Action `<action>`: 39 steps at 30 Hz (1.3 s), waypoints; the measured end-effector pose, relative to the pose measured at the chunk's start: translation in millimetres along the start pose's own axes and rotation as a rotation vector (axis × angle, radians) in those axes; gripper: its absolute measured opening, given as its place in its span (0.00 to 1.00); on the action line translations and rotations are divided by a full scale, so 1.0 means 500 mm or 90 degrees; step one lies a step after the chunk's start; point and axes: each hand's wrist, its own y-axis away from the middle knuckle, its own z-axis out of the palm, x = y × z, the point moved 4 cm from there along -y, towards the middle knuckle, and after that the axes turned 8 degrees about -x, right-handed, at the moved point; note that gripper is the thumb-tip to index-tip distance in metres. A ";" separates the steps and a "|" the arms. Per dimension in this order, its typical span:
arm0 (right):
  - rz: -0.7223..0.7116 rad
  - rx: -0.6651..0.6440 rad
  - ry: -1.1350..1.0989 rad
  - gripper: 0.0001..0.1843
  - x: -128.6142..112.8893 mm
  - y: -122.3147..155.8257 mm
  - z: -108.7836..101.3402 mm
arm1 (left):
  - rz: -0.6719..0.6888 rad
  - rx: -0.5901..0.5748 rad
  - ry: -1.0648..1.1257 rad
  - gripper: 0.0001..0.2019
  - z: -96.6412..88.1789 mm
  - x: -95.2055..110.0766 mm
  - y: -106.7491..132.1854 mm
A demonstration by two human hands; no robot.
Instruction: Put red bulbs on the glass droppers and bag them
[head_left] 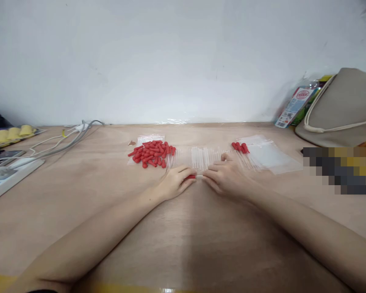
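My left hand (174, 182) pinches a small red rubber cap (190, 176) at the table's middle. My right hand (224, 176) pinches a thin clear tube (199, 176) whose end meets that cap. Just behind both hands lies a row of several clear tubes (198, 156). To the left of them sits a heap of loose red caps (152, 153) on a clear bag. At the right, a few tubes with red caps (240, 147) fitted lie by a clear zip bag (266, 154).
A wooden table (183, 228) against a white wall. A power strip (10, 173) and grey cables (70, 136) lie at the left, with yellow items (9, 134) behind. A grey drawstring bag (343, 108) and a colourful packet (294, 106) stand at the right.
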 end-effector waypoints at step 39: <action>0.664 -0.240 -0.055 0.22 0.209 0.075 0.044 | -0.364 0.041 -0.202 0.10 -0.141 -0.140 0.010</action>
